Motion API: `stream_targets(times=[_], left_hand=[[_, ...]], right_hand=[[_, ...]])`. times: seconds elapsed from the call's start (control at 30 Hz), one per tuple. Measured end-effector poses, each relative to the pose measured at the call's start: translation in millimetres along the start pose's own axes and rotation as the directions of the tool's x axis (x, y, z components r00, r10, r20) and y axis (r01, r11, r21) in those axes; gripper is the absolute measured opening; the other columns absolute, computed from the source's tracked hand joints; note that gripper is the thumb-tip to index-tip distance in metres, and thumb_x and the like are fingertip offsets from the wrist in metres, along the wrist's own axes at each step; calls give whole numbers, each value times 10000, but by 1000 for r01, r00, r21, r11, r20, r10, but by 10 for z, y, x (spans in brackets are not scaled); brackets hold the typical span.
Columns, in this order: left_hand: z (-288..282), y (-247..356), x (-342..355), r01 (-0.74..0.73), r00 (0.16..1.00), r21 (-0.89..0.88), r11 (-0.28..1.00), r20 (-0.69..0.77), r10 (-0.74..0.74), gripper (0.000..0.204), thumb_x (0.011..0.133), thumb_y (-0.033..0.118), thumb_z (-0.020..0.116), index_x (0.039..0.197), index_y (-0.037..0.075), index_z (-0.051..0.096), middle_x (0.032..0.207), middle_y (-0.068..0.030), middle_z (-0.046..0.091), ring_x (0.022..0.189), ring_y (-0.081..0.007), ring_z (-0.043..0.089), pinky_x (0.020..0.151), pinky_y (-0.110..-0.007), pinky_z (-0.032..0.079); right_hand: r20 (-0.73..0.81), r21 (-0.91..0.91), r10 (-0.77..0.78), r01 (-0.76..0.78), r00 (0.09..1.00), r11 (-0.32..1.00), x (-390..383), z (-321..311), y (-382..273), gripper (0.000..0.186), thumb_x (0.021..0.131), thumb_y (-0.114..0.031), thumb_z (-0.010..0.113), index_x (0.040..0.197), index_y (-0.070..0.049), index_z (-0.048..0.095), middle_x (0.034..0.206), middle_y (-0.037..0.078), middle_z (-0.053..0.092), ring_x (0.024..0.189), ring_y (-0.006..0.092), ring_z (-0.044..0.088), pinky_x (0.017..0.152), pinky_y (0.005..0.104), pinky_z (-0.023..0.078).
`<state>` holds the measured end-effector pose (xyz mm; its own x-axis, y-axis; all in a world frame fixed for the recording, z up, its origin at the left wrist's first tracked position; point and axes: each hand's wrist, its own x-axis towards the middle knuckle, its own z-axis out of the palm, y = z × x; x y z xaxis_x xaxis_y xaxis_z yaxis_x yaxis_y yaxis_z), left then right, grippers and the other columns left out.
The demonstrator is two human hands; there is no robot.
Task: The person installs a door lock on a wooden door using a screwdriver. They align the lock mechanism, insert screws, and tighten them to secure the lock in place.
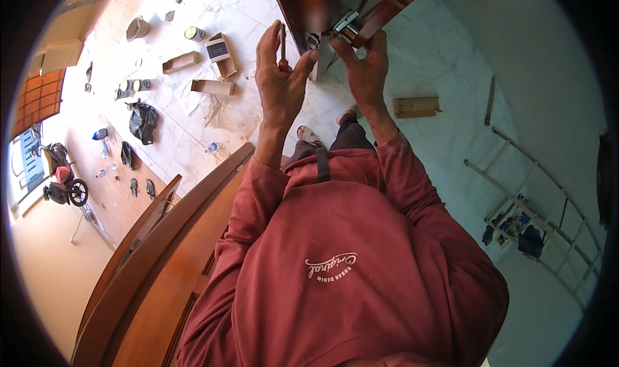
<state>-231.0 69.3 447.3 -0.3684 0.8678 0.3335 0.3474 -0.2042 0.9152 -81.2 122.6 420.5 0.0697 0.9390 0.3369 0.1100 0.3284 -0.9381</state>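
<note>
My left hand (277,86) is raised near the top of the view, holding a slim screwdriver (283,56) with a reddish handle against its fingers. Beside it, my right hand (366,70) grips a shiny metal fitting (347,24) at the edge of a dark reddish-brown wooden piece (391,9); the fingertips are partly hidden behind it. Between the two hands, a second small metal part (312,41) shows at the lower edge of a brown wooden panel (290,9). What lies behind that panel cannot be seen.
A wooden door (161,257) stands close on my left. Cardboard boxes (213,87), cans (194,33), a bucket (137,28) and a black plastic bag (143,120) lie on the tiled floor. To the right are a long carton (416,107) and a ladder-like rack (545,218) bearing dark items.
</note>
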Motion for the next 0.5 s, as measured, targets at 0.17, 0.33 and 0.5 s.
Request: stream_targets(times=[0.17, 0.33, 0.5], left_hand=[[100, 31, -49, 87, 996, -130, 988, 20, -86, 692, 889, 189, 822, 1447, -34, 478, 1360, -177, 579, 1256, -262, 591, 1014, -347, 513], [154, 127, -106, 163, 983, -372, 914, -18, -183, 678, 934, 179, 781, 1465, -54, 429, 1352, -191, 568, 1239, -223, 586, 957, -303, 549], [224, 105, -141, 196, 976, -312, 930, -30, -215, 830, 863, 190, 851, 1495, -62, 376, 1390, -239, 536, 1244, -216, 576, 938, -301, 555]], right_hand=[[38, 120, -78, 73, 996, 990, 18, -50, 65, 366, 872, -230, 837, 1079, -34, 608, 1069, 57, 565, 975, 171, 583, 888, 333, 478], [119, 171, -49, 28, 992, 985, 63, -104, 34, 438, 869, -142, 831, 1193, -30, 559, 1139, 46, 562, 1005, 149, 581, 928, 320, 474], [151, 161, -46, 22, 987, 987, 102, -139, -34, 471, 861, -197, 853, 1180, -29, 549, 1116, 43, 556, 1016, 157, 573, 939, 324, 458]])
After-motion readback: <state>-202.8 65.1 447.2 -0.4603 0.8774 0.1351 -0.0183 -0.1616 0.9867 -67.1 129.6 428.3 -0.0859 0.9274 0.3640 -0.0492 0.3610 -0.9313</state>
